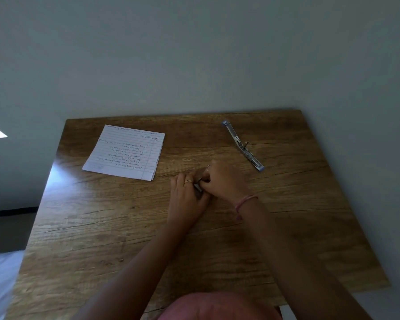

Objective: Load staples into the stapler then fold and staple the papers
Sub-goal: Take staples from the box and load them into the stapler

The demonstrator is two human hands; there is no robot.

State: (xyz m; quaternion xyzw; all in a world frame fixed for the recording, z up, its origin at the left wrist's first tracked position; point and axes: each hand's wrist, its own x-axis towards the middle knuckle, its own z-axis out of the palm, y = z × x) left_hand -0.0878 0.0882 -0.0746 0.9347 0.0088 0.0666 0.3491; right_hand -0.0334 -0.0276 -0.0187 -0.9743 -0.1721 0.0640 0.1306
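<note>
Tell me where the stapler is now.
In the head view, the stapler lies opened flat on the table's far right part, beyond the right hand.

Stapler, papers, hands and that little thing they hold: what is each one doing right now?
Stapler: swung fully open, lying flat on the table, untouched.
Papers: lying flat in a stack, untouched.
Small dark object: held between both hands; too hidden to tell what it is.
Left hand: fingers curled round the small dark object.
Right hand: fingers pinch the same object.
</note>
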